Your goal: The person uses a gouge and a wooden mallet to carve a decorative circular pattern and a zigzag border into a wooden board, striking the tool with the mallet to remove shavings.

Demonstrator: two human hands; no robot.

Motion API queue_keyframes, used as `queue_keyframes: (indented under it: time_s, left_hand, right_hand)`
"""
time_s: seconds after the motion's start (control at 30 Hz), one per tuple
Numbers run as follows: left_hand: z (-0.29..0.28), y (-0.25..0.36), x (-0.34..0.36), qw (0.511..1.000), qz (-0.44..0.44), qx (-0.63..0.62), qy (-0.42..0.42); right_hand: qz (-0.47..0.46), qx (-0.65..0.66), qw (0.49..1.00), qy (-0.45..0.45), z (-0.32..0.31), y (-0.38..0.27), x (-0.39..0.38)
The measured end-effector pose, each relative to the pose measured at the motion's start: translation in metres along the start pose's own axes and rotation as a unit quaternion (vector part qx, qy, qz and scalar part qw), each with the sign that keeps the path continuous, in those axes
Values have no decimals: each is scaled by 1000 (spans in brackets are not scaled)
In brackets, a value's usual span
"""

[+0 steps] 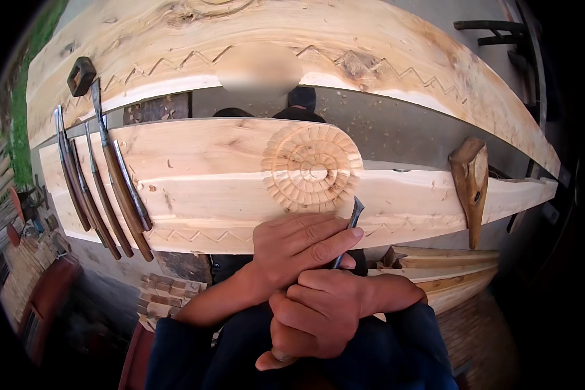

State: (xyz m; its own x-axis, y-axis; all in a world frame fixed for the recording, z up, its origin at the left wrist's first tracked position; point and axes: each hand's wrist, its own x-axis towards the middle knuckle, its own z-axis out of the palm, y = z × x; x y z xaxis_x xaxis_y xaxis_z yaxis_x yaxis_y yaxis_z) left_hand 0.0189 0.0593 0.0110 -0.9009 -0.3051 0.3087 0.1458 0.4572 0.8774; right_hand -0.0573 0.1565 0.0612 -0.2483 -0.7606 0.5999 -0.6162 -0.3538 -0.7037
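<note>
My right hand (318, 312) is wrapped around the handle of a chisel (356, 211), close to my body. The tool's dark metal blade points away from me, its flared tip just below the right edge of a carved rosette (313, 170). My left hand (302, 250) lies over the near edge of the pale wooden board (201, 153), fingers stretched across it. Its index finger and thumb pinch the chisel's shaft. Rings of small cut segments surround a round centre in the rosette. Most of the handle is hidden in my right fist.
Several carving tools (101, 188) with wooden handles lie across the board's left end. A wooden mallet (471, 185) rests on its right part. Beyond stands a larger board (396, 45) with a zigzag line and a dark metal block (82, 76). Small wood blocks (166, 299) are stacked at lower left.
</note>
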Motion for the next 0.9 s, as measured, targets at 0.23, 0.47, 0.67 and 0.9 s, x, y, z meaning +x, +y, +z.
queue_keyframes:
  time_s: [0.23, 0.47, 0.67, 0.9]
  left_hand:
    - [-2, -1, -8, 998, -34, 47, 31]
    - [0, 0, -6, 995, -68, 53, 59]
    - [1, -1, -5, 994, -82, 45, 65]
    - [2, 0, -5, 992, -99, 44, 71]
  right_hand:
    - [54, 17, 998, 21, 14, -1, 3]
    - [65, 45, 997, 9, 13, 9, 10]
    - [80, 59, 995, 4, 11, 12, 12]
    - [82, 59, 995, 3, 11, 14, 13]
